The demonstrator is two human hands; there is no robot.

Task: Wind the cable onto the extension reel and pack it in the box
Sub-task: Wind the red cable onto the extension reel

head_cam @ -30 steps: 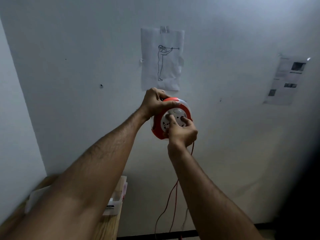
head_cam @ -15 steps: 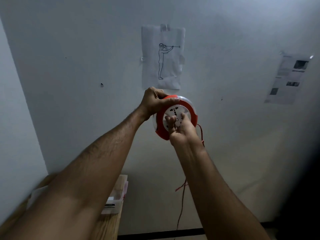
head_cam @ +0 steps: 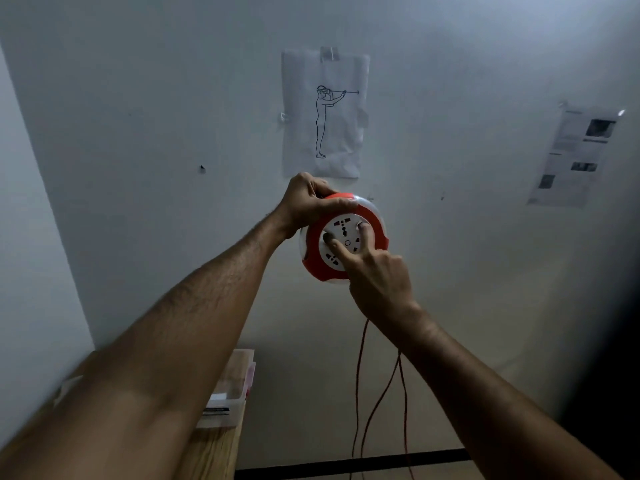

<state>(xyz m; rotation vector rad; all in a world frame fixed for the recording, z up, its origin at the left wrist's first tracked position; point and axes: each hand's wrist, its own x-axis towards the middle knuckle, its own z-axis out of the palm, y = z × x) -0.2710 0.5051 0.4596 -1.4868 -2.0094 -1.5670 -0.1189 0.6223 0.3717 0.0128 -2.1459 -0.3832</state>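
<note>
I hold a round red and white extension reel [head_cam: 377,230] up in front of the wall. My left hand [head_cam: 308,199] grips its upper left rim from behind. My right hand [head_cam: 377,275] is on the white socket face, with fingertips pressed into its finger holes. A thin red cable [head_cam: 358,393] hangs from under the reel in loose strands down toward the floor. No packing box can be made out with certainty.
A wooden table [head_cam: 211,452] stands at the lower left against the wall, with a clear plastic container [head_cam: 228,393] on it. Two paper sheets are taped to the wall, a line drawing [head_cam: 325,116] and a printed page [head_cam: 575,157]. A dark skirting strip [head_cam: 346,465] runs along the floor.
My right hand has turned on the socket face, from palm up under it to fingers reaching in from the lower right. The hanging cable has swung and now shows several strands.
</note>
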